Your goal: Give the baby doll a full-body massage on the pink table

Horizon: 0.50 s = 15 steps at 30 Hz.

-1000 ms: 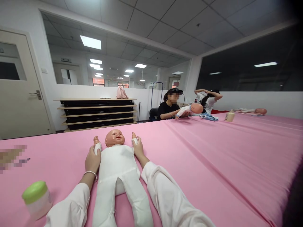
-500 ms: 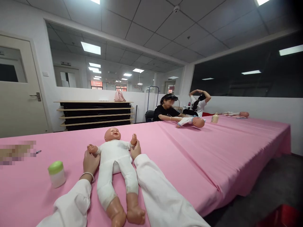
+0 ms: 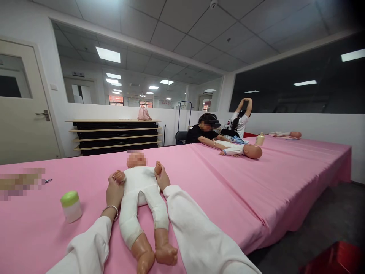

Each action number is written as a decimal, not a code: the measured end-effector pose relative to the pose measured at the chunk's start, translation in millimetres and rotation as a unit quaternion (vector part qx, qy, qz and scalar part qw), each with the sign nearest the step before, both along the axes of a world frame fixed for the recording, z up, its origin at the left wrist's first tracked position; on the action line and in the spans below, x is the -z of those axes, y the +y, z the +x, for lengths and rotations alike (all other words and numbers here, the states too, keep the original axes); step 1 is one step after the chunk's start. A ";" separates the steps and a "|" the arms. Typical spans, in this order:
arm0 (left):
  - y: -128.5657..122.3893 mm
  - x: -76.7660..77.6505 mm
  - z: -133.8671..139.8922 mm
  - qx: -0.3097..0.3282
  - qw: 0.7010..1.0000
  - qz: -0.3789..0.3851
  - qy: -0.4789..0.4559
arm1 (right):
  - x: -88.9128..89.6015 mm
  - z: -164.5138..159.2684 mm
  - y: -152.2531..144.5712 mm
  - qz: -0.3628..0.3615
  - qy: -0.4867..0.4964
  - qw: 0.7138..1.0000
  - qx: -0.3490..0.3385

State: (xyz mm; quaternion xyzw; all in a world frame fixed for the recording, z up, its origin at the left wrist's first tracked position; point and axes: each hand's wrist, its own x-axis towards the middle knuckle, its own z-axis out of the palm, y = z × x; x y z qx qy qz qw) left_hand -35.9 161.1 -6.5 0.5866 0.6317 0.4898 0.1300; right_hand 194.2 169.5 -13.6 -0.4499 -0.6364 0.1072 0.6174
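Note:
A baby doll (image 3: 142, 192) with a white cloth body lies on its back on the pink tablecloth (image 3: 211, 190), its feet towards me. My left hand (image 3: 114, 190) is closed around the doll's arm at the left, just below its small fist. On the other side my right hand (image 3: 163, 178) grips the doll's other arm near the wrist. Some of my fingers are hidden behind the doll's arms. To the left of my left forearm stands a small jar (image 3: 71, 207) with a green lid.
A pen (image 3: 48, 181) lies at the left beside a blurred patch. Across the table, a person in black (image 3: 203, 133) handles another doll (image 3: 252, 151) near a cream bottle (image 3: 260, 139). A second person (image 3: 241, 121) sits behind. Something red (image 3: 336, 258) stands at lower right.
My hands have drawn the doll's arms inward, closer to its body. The person across has laid the other doll down further right. The seated person behind has raised their arms higher.

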 end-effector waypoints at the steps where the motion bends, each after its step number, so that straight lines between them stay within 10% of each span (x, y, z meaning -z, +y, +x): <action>1: 4.2 -1.2 2.7 -0.008 1.000 0.001 0.000 | -1.0 -0.1 4.0 0.000 0.000 1.000 0.007; 15: 76.7 1.7 4.4 -0.010 0.990 0.012 0.137 | 0.2 8.1 75.7 -0.027 -0.013 0.997 0.074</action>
